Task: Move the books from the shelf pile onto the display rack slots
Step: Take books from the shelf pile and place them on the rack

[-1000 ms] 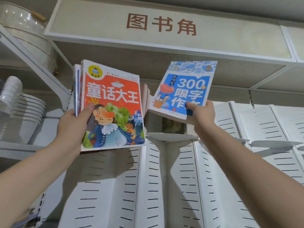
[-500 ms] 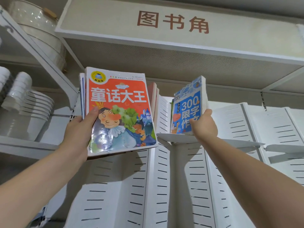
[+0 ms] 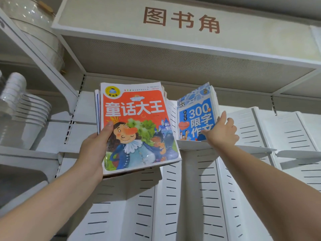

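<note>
Stack of books (image 3: 139, 129) (orange cover on top) gripped in L hand (image 3: 93, 150), thumb on cover. Blue book (image 3: 196, 117) stands upright on rack ledge (image 3: 191, 145); R hand (image 3: 222, 133), fingers (image 3: 223, 117) straight, touches its right edge.

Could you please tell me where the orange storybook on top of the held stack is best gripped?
Probably its free right edge, pinched from the right, thumb on the cover. The orange storybook faces out atop the stack, and the left hand clamps its left edge. The right hand, open on the blue book, is nearest.
</note>
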